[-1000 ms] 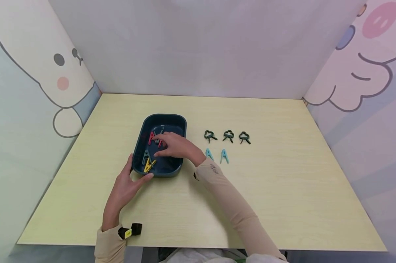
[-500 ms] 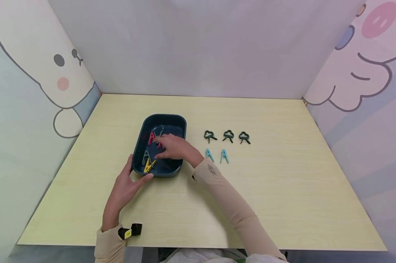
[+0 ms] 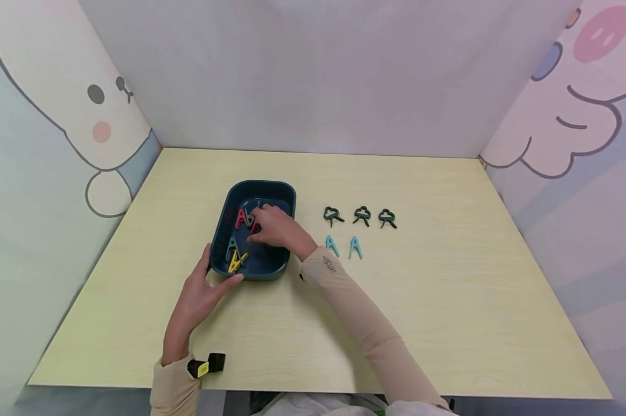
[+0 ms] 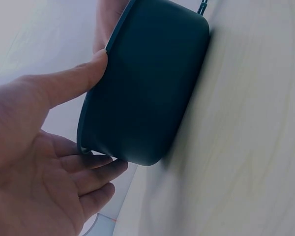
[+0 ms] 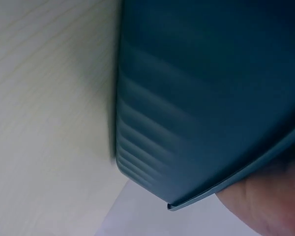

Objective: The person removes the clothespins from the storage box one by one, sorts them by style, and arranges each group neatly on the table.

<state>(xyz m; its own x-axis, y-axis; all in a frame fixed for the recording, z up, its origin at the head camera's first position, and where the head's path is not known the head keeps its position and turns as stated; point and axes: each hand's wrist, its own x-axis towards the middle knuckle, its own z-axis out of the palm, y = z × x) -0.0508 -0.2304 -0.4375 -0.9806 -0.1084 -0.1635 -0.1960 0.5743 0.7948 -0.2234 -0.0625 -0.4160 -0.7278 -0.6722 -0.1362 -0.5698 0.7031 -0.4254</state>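
Note:
In the head view the left hand [image 3: 200, 297] grips the near left corner of the dark blue basket [image 3: 282, 267]; the left wrist view shows its thumb on the rim and its fingers against the adjoining side. The right hand [image 3: 280, 228] reaches over the basket's right rim, fingertips and thumb apart around a red clip [image 3: 256, 226]. Contact with that clip is unclear. Left of it lie another red clip [image 3: 241, 219] and a partly covered grey-blue one [image 3: 249, 218]. Nearer, a grey-blue clip [image 3: 232, 247] touches a yellow clip [image 3: 234, 263].
Right of the basket, three dark green clips [image 3: 362, 215] form a row on the table [image 3: 474, 300]. Below that row lie two light blue clips [image 3: 356, 247], [image 3: 331, 245] close to the right sleeve [image 3: 349, 292]. Walls with cartoon animals flank the table.
The right hand has shifted slightly away from the person and to the right inside the basket, showing more of the red clip beneath it. The left hand and basket stay put.

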